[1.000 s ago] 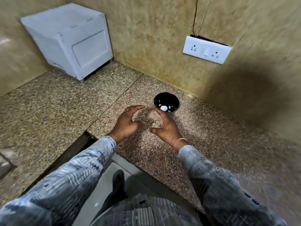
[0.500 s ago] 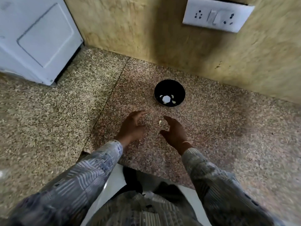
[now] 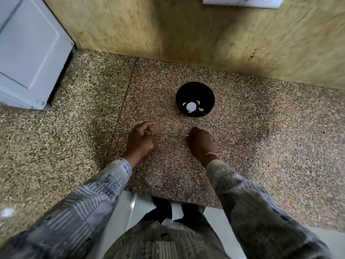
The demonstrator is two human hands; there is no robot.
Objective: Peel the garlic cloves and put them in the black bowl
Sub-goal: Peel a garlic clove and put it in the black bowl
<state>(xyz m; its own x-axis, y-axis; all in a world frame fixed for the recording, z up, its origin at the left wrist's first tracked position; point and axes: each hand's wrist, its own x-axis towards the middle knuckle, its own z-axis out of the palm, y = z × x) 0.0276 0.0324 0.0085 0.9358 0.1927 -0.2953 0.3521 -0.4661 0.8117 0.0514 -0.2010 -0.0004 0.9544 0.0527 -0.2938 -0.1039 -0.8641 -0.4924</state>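
Observation:
The black bowl [image 3: 195, 89] stands on the speckled counter near the back wall. Inside it lie a round white piece and a few small pale garlic pieces [image 3: 191, 106]. My left hand [image 3: 141, 140] hovers low over the counter in front of the bowl and to its left, fingers curled in, with nothing visible in them. My right hand [image 3: 201, 144] is just in front of the bowl, fingers curled down onto the counter. A small pale garlic clove [image 3: 186, 136] shows at its fingertips, mostly hidden by the hand.
A white box-like appliance [image 3: 31, 53] stands on the counter at the far left against the wall. A white socket plate [image 3: 240, 1] is on the wall above the bowl. The counter's front edge [image 3: 168, 200] runs just below my forearms.
The view has moved closer and more overhead. Both hands have gone from spread fingers to curled ones. The clove that lay between them is now under my right fingertips.

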